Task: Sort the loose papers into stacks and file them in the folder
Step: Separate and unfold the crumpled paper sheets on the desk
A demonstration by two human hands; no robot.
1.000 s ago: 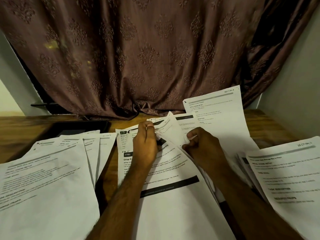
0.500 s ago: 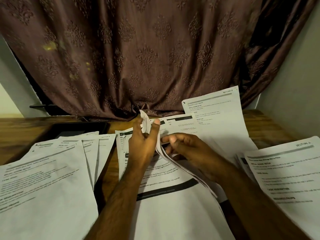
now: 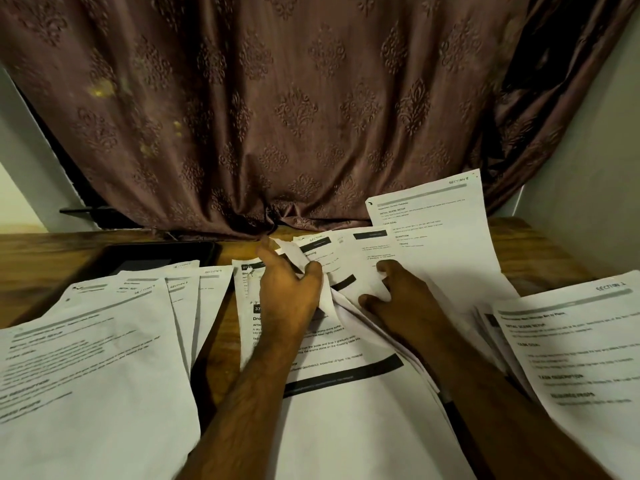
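Both hands worked the middle pile of loose papers (image 3: 332, 410) on the wooden worktop (image 3: 45, 258). Left hand (image 3: 289, 292) had thumb and fingers closed on the lifted, crumpled upper edge of a sheet (image 3: 298, 258), so that grip was clamped on paper. Right hand (image 3: 398, 299) lay just beside it on a sheet (image 3: 367, 268) with a dark header bar, fingers bent, thumb tip against the page; whether it pinched or only pressed, could not tell. A fanned stack of sheets (image 3: 97, 358) sat at the left, another stack (image 3: 571, 351) marked "SECTION 1" at the right, one page (image 3: 436, 216) leaned at the back against the brown patterned curtain (image 3: 294, 109). A dark flat tray-like thing (image 3: 156, 258) lay behind the left stack, partly covered
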